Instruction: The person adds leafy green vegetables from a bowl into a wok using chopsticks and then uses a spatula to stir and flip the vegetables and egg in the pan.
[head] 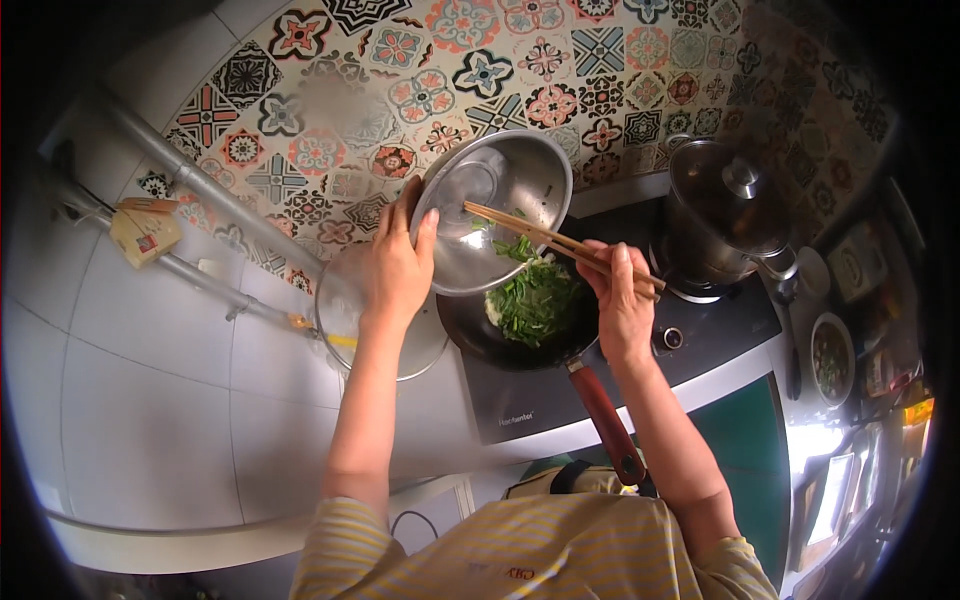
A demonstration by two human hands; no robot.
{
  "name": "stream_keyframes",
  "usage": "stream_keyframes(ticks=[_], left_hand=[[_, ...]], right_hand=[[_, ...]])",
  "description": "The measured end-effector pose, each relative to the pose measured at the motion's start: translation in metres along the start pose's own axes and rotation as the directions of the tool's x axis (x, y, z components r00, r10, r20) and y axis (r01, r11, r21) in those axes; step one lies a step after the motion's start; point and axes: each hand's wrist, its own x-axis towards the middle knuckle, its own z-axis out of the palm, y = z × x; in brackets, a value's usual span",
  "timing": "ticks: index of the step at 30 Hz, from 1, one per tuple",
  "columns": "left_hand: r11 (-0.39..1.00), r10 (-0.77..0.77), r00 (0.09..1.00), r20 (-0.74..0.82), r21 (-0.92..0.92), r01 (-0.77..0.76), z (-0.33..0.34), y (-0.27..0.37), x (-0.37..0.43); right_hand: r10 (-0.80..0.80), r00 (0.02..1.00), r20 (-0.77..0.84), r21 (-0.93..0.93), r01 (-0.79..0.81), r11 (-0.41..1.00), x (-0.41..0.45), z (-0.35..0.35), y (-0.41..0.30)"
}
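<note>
My left hand [403, 255] grips the rim of a stainless steel bowl [525, 169], tilted over a black frying pan [469, 337]. Chopped leafy greens [536, 307] lie in the pan, with something whitish along their edge. A few green pieces [484, 223] cling inside the bowl, and more hang at its lower rim. In my right hand [622, 300] is a pair of wooden chopsticks [555, 238], their tips reaching inside the bowl. The pan's reddish-brown handle [606, 424] points toward my body, below my right wrist.
The pan sits on a black gas hob [510, 401]. A lidded pot [720, 217] stands on the right burner, near a control knob [671, 339]. Left of the pan lies a glass lid [420, 349]. Metal pipes [217, 217] cross the left side. A bowl of food [831, 360] stands far right.
</note>
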Motion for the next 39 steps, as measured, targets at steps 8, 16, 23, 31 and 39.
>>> stream_keyframes(ticks=[8, 16, 23, 31, 39], left_hand=[[0.991, -0.003, 1.000, -0.020, 0.135, 0.006, 0.003, -0.008, -0.005], [0.981, -0.028, 0.998, -0.051, 0.191, 0.038, -0.004, -0.009, -0.005], [0.983, -0.013, 0.998, -0.059, 0.183, 0.024, -0.001, -0.002, -0.003], [0.986, -0.066, 0.998, 0.014, 0.151, 0.063, -0.002, 0.003, -0.004], [0.977, -0.063, 0.998, 0.021, 0.208, 0.057, -0.001, -0.017, -0.011]], right_hand=[[0.054, 0.998, -0.044, -0.027, -0.055, 0.998, -0.021, 0.002, 0.004], [-0.022, 0.996, -0.091, -0.138, 0.010, 0.990, -0.028, -0.009, 0.000], [0.043, 0.988, -0.146, -0.114, -0.060, 0.992, -0.018, -0.002, 0.012], [-0.018, 0.995, -0.098, -0.101, 0.008, 0.995, -0.013, 0.003, 0.016], [-0.007, 0.996, -0.090, -0.250, -0.016, 0.968, -0.026, -0.021, -0.005]])
